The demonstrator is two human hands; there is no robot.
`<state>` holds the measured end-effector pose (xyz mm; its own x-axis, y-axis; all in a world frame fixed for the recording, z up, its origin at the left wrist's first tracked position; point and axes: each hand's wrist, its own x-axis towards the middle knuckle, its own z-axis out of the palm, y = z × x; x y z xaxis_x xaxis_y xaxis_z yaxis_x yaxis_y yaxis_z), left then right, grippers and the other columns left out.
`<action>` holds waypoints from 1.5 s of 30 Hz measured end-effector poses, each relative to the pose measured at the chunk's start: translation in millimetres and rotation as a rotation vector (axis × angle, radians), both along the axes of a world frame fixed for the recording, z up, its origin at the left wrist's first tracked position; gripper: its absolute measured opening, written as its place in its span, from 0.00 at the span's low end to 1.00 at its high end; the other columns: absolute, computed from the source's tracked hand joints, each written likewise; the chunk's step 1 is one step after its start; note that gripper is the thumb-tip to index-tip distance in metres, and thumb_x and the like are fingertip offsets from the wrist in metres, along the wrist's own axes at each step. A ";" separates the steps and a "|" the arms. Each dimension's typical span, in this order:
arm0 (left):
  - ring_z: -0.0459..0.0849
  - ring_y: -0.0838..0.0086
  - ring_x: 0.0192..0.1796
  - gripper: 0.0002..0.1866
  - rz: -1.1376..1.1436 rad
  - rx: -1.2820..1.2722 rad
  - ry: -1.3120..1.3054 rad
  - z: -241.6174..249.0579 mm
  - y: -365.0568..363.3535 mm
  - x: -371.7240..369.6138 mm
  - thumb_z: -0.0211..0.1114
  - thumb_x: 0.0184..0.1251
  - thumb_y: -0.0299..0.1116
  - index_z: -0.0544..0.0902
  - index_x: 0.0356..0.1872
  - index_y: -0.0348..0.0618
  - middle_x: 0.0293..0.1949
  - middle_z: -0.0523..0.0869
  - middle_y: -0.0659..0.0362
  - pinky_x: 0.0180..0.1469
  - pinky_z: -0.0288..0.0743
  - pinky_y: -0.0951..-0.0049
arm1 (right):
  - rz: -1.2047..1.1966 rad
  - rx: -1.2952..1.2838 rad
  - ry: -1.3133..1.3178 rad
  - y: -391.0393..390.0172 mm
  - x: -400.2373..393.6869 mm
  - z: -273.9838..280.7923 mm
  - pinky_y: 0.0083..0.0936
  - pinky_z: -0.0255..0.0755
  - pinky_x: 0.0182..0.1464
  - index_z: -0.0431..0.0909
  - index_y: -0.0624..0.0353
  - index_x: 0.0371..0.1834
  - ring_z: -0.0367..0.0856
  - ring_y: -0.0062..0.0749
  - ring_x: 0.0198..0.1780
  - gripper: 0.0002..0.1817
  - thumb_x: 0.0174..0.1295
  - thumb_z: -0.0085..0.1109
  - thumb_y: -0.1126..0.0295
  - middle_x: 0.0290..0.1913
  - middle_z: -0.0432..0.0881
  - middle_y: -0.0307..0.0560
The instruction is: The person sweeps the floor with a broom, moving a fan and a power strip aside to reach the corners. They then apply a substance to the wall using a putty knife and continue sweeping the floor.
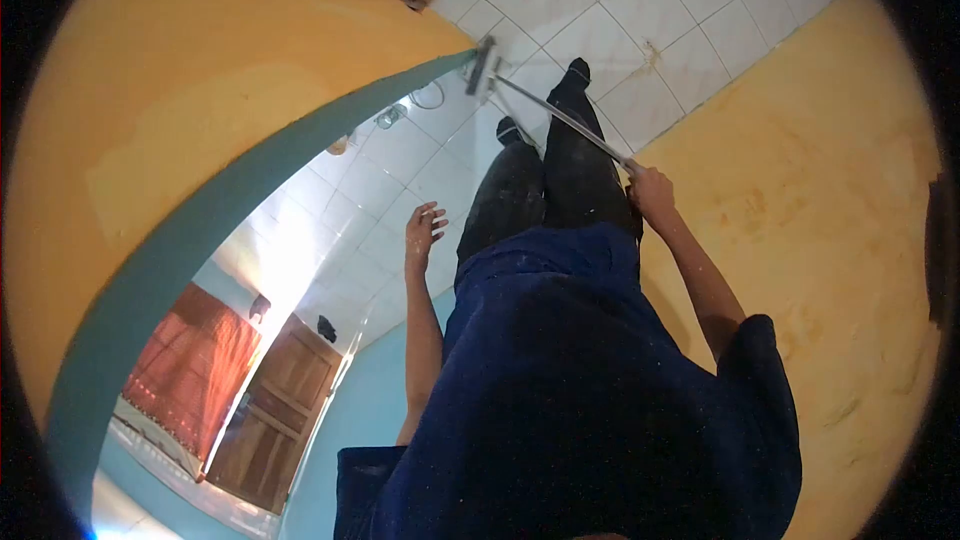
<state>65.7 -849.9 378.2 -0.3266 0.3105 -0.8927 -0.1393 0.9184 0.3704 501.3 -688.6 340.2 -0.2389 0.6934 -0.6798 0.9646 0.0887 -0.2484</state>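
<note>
From the head camera, looking down the wearer's own body: a person in a dark blue top (560,360) and dark trousers (505,190) stands on a pale tiled floor (640,50), the right foot set farther forward than the left.

The right arm reaches down and forward, slightly bent at the elbow, passing in front of a yellow wall (790,240). The right hand (653,195) is closed in a fist around the near end of a long-handled floor tool (570,122), beside the right thigh. The thin metal pole slants away from that fist, crossing in front of the right leg, to a flat head (483,70), dark along one side and slightly blurred. The head is at floor level, close by the teal edge (230,175) of a wall opening; whether the two touch cannot be told.

The left arm is held out from the body, forearm pointing forward. The left hand (424,232) is in the air near the left thigh, its fingers parted and loosely bent.

Through the opening, beyond the left arm, are a wooden door (283,410) and an orange curtain (190,360).
</note>
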 end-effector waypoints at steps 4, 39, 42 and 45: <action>0.83 0.69 0.49 0.18 -0.048 -0.064 -0.089 -29.4 -36.3 -13.8 0.52 0.73 0.42 0.74 0.59 0.49 0.50 0.84 0.56 0.48 0.76 0.66 | -0.032 0.074 -0.028 -29.7 57.2 14.2 0.47 0.77 0.36 0.77 0.44 0.55 0.83 0.53 0.34 0.19 0.59 0.60 0.67 0.30 0.82 0.57; 0.84 0.63 0.50 0.25 0.406 0.082 -0.274 -95.4 -285.2 -55.6 0.58 0.68 0.51 0.73 0.59 0.45 0.50 0.84 0.54 0.50 0.76 0.60 | 0.344 0.165 0.019 -43.9 -171.8 41.1 0.45 0.78 0.42 0.77 0.45 0.53 0.84 0.53 0.39 0.18 0.57 0.60 0.66 0.36 0.83 0.58; 0.85 0.66 0.46 0.21 0.331 0.072 -0.209 -96.6 -236.0 -86.9 0.56 0.70 0.46 0.74 0.58 0.47 0.49 0.84 0.55 0.44 0.77 0.64 | 0.265 0.094 -0.013 -47.0 -167.7 28.9 0.46 0.78 0.43 0.77 0.45 0.53 0.84 0.53 0.42 0.19 0.56 0.60 0.67 0.38 0.83 0.57; 0.83 0.66 0.51 0.23 0.232 0.098 -0.116 -68.7 -165.2 -114.7 0.54 0.70 0.47 0.73 0.60 0.47 0.53 0.83 0.55 0.53 0.75 0.62 | 0.256 0.073 -0.029 -43.4 -157.9 8.3 0.46 0.78 0.45 0.77 0.43 0.55 0.84 0.52 0.43 0.22 0.54 0.59 0.69 0.39 0.84 0.56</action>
<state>-49.0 -1015.2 309.5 -0.2964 0.3261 -0.8977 -0.3883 0.8176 0.4252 343.4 -732.0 348.5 -0.3938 0.6603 -0.6395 0.9151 0.3476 -0.2046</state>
